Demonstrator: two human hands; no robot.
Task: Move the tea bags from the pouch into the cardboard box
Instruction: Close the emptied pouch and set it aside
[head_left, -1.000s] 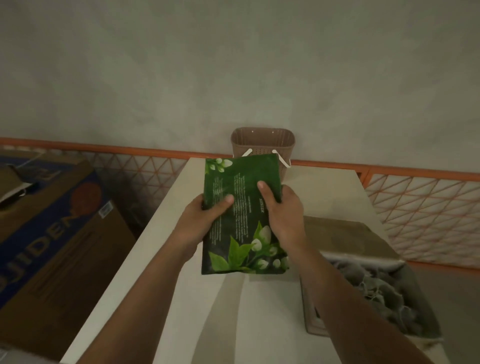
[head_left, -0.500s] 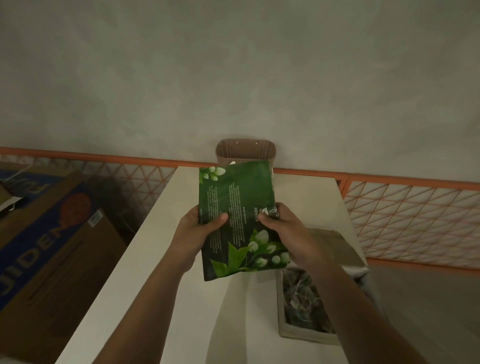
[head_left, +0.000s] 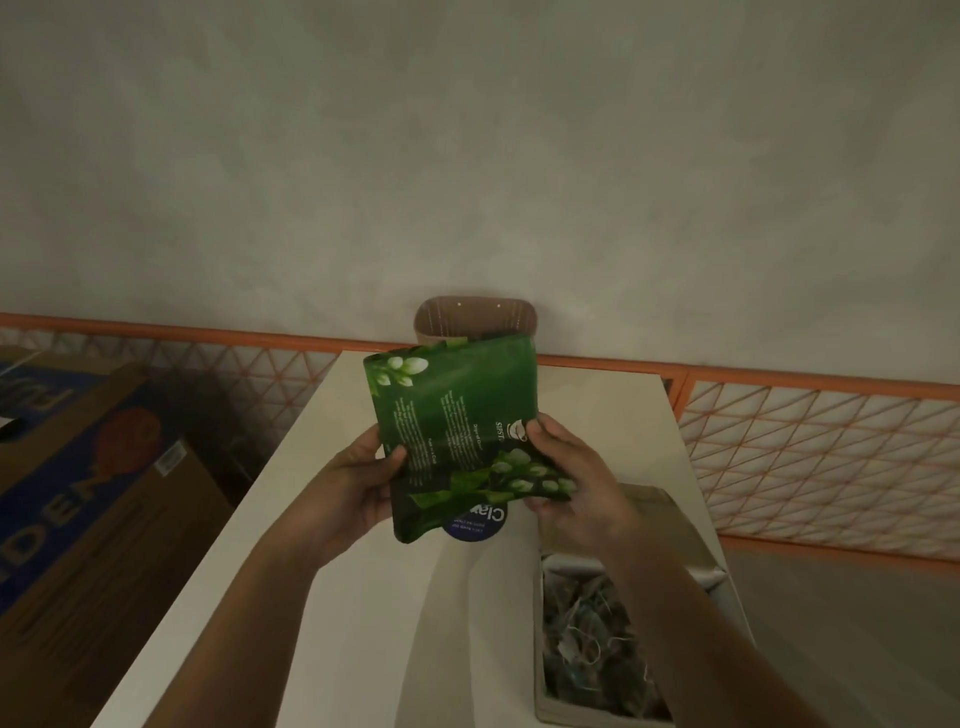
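Note:
A green pouch (head_left: 457, 415) printed with white flowers is held up over the white table (head_left: 363, 597). My left hand (head_left: 358, 483) grips its left edge and my right hand (head_left: 571, 483) grips its lower right corner, where the foil is crumpled. A round blue sticker (head_left: 475, 525) shows on the pouch's lower edge. To the right, below my right forearm, the open cardboard box (head_left: 670, 519) holds a heap of tea bags (head_left: 592, 649) with strings.
A brown perforated basket (head_left: 475, 322) stands at the table's far end against the wall. A large brown and blue carton (head_left: 83, 493) sits on the floor to the left. An orange lattice rail (head_left: 810, 452) runs along the wall.
The pouch has tipped and crumpled at its lower right; my right hand slid down from its middle to that corner. The blue sticker has come into sight. The view shifted so the box sits lower right.

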